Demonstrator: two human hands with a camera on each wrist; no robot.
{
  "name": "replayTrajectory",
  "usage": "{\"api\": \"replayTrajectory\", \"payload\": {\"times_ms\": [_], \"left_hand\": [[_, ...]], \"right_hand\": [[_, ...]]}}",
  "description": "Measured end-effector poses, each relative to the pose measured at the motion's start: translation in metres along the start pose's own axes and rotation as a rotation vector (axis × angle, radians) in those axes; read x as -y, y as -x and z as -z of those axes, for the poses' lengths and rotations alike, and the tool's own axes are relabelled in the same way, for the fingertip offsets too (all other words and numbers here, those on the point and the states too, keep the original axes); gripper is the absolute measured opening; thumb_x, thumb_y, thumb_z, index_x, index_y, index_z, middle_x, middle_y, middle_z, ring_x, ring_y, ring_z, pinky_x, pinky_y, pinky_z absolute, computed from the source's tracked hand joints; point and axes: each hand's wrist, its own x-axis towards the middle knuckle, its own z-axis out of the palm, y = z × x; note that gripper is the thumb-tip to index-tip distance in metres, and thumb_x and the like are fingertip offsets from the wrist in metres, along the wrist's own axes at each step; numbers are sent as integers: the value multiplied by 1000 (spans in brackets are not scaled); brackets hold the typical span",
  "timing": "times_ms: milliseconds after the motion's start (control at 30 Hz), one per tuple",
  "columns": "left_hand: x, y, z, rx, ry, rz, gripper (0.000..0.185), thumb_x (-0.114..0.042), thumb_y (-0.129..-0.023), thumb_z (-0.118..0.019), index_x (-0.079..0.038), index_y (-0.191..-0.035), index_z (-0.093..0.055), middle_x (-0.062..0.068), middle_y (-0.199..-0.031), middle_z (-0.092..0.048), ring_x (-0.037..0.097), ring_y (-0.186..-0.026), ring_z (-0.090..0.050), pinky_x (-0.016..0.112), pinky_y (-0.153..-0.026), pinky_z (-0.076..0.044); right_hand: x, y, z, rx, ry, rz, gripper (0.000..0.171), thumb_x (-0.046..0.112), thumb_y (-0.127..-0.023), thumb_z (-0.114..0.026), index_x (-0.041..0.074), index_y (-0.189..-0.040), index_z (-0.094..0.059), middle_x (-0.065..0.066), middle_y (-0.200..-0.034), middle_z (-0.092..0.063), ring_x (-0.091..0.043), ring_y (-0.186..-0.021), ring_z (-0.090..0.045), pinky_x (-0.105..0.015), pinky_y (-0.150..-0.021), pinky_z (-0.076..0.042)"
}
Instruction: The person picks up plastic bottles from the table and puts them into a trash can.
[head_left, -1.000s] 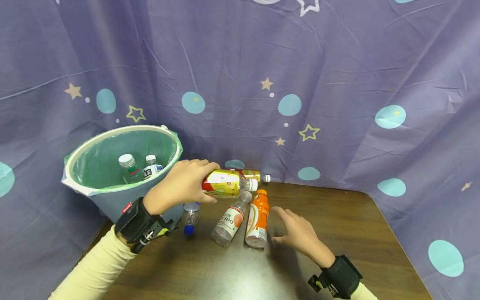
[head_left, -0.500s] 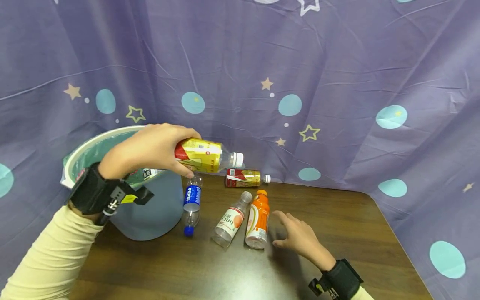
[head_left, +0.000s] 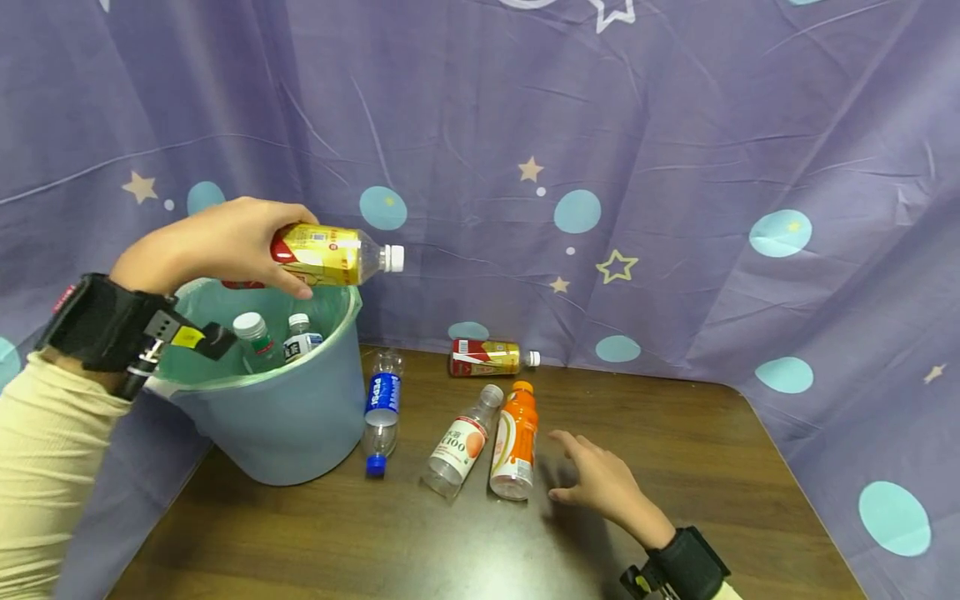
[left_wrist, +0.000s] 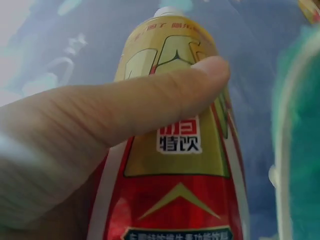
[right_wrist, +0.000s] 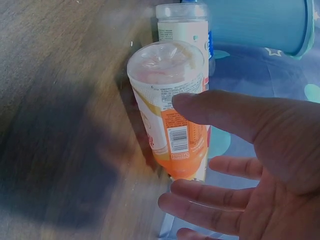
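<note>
My left hand (head_left: 217,246) grips a yellow-and-red labelled bottle (head_left: 330,257) sideways above the rim of the blue bin (head_left: 285,425); in the left wrist view my thumb (left_wrist: 125,105) lies across that bottle's label (left_wrist: 180,170). Inside the bin stand two capped bottles (head_left: 258,340). My right hand (head_left: 600,479) hovers open just right of the orange bottle (head_left: 515,442) lying on the table; in the right wrist view the orange bottle (right_wrist: 172,115) is close in front of my spread fingers (right_wrist: 225,112).
On the brown table (head_left: 675,467) lie a blue-labelled bottle (head_left: 382,408) beside the bin, a clear bottle with a peach label (head_left: 461,442), and a red-and-gold bottle (head_left: 487,357) near the purple curtain (head_left: 675,208) that encloses the table at back and sides.
My left hand has lifted the yellow-and-red bottle up and to the left, from above the table to over the bin. The right hand has stayed near the orange bottle.
</note>
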Motion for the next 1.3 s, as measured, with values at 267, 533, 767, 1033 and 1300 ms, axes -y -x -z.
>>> {"api": "replayTrajectory", "payload": {"times_ms": [267, 533, 767, 1033, 1300], "left_hand": [[47, -3, -12, 76, -43, 44, 81, -25, -72, -93, 4, -134, -51, 19, -108, -67, 26, -86, -61, 40, -71, -49], [73, 2, -30, 182, -5, 102, 70, -15, -72, -91, 7, -125, -51, 17, -98, -63, 25, -80, -58, 39, -68, -48], [80, 7, -41, 217, -123, 116, 65, -9, -65, -92, 1, -121, -60, 12, -94, -65, 27, -80, -58, 46, -73, -48], [76, 3, -52, 377, -165, 40, 57, 2, -63, -87, 0, -116, -65, 9, -94, -66, 26, -84, -60, 49, -78, -54], [70, 3, -56, 617, 60, 32, 49, 13, -67, -78, 3, -114, -65, 5, -96, -66, 18, -84, -59, 33, -69, -58]], "right_hand": [[0, -1, -1, 12, 1, -6, 82, 28, -64, -96, 15, -136, -58, -9, -110, -73, -30, -94, -71, -54, -79, -56], [0, -1, -5, 36, 2, -26, 82, 30, -64, -96, 15, -136, -58, -8, -109, -73, -30, -94, -70, -54, -80, -56], [-1, 0, -5, 33, -19, -20, 82, 29, -63, -96, 15, -135, -59, -9, -108, -73, -30, -92, -71, -52, -75, -56], [-3, 2, -7, 39, -36, -11, 81, 29, -63, -96, 14, -134, -60, -10, -107, -73, -30, -91, -71, -52, -72, -56], [-4, 3, -7, 36, -32, -12, 80, 28, -64, -96, 14, -134, -60, -10, -106, -73, -30, -90, -71, -51, -72, -56]]}}
